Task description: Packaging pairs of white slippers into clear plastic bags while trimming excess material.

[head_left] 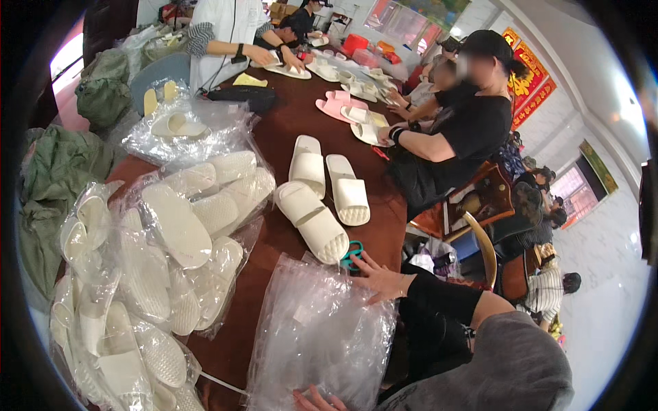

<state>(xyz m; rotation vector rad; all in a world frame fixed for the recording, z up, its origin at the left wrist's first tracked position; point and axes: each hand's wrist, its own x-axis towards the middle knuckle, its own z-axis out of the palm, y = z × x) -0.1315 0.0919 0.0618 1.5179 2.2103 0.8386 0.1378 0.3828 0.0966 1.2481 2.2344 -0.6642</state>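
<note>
In the head view, clear plastic bags (319, 329) lay at the table's near side under both hands. The right hand (380, 279) had its fingers spread, flat on the film, gripping nothing visible; the left hand (320, 401) was cut off by the lower edge, its grasp impossible to tell. Teal-handled scissors (354, 251) sat just beside the right fingertips, near three loose slippers (312, 219). Bagged slippers (147, 274) crowded the left. Film looked glossy and wrinkled; slippers, cream with broad straps and dimpled soles; the table (387, 219), reddish brown.
</note>
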